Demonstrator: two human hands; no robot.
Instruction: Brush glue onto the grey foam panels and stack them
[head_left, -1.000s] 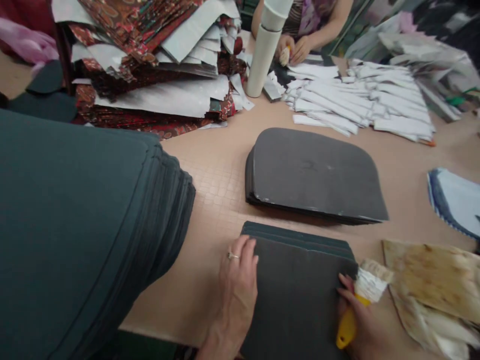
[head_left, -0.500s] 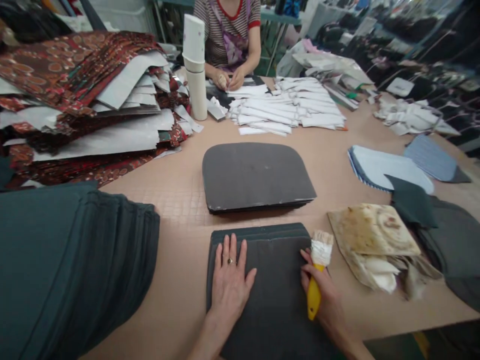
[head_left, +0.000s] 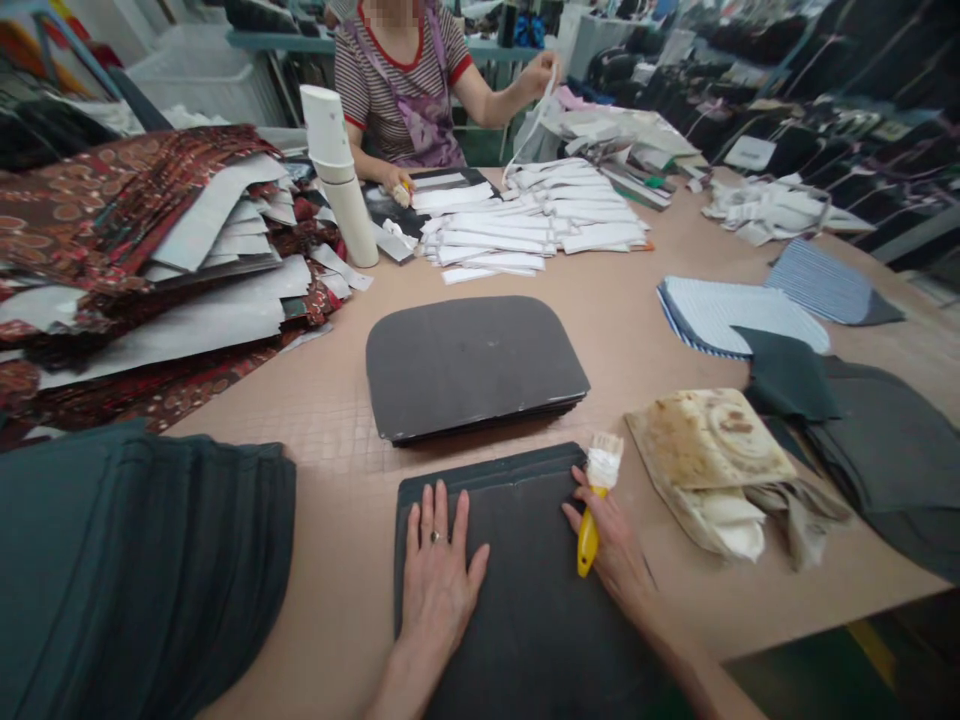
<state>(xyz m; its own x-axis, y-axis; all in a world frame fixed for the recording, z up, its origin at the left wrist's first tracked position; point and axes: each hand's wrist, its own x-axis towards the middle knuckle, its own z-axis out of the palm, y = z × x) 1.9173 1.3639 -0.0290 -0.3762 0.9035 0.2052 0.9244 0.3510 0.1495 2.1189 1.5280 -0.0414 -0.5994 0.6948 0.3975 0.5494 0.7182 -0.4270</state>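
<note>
A stack of dark grey sheets (head_left: 517, 560) lies in front of me, its top edges stepped and showing dark green. My left hand (head_left: 442, 580) rests flat on the upper left of this stack, fingers spread and a ring on one of them. At the upper right corner, my right hand (head_left: 611, 530) holds a paintbrush (head_left: 589, 530) with a yellow handle and white-caked bristles pointing away from me. Fingertips of that hand touch the stack's right edge. Just beyond sits a second pile of grey panels (head_left: 480, 365) with rounded far corners.
Dark green fabric pieces (head_left: 150, 560) are piled at left, with patterned red-brown fabric (head_left: 135, 220) behind. A stained, folded cloth bundle (head_left: 720, 450) lies right. Across the table, a person (head_left: 405, 90) lifts a white strip near white strips (head_left: 525, 225) and a tall white container (head_left: 337, 180).
My right hand has moved up the stack's edge to its corner, with the paintbrush. My left hand stays flat. The person opposite has raised one hand with a white strip. The view has shifted.
</note>
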